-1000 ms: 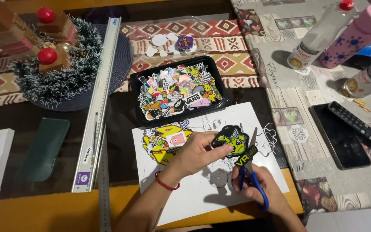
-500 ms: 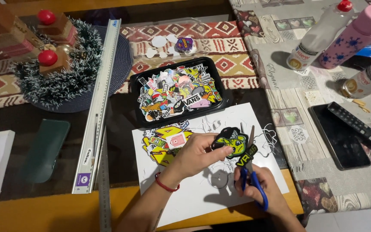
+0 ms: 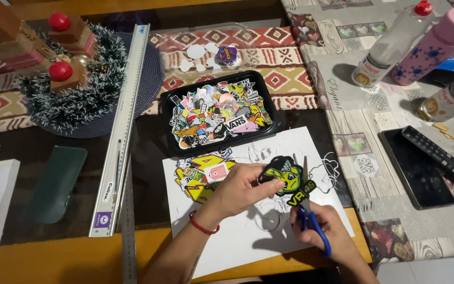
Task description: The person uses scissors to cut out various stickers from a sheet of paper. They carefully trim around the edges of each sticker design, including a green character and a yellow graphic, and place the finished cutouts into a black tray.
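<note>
The person's left hand (image 3: 240, 189) pinches a black and yellow-green sticker cut-out (image 3: 285, 179) by its left edge, fingers closed on it, holding it just above the white sheet (image 3: 227, 247) that lies on the near side of the black tray (image 3: 269, 134). The right hand (image 3: 324, 231) is wrapped around the blue handles of a pair of scissors (image 3: 311, 215), and the blades point up away from the person, meeting the cut-out at its right side. Whether the blades are parted or closed I cannot tell from here.

The black tray is heaped with loose cut stickers (image 3: 219, 113) of many colours. Just in front of the tray, on the white sheet, lies another yellow sticker piece (image 3: 198, 179), touching the left hand's knuckle side. A red band (image 3: 202, 227) circles the left wrist.

To the left of the tray a long metal ruler (image 3: 122, 131) runs away from the table edge, and past it sits a tinsel wreath with red candles (image 3: 69, 84). Behind the tray lies a small clear bag of stickers (image 3: 211, 52) on the patterned runner. To the right of the tray, well apart, are a dark phone (image 3: 413, 168) and a remote control (image 3: 440, 155), with a pink bottle (image 3: 432, 44) and a clear red-capped bottle (image 3: 390, 44) farther back.
</note>
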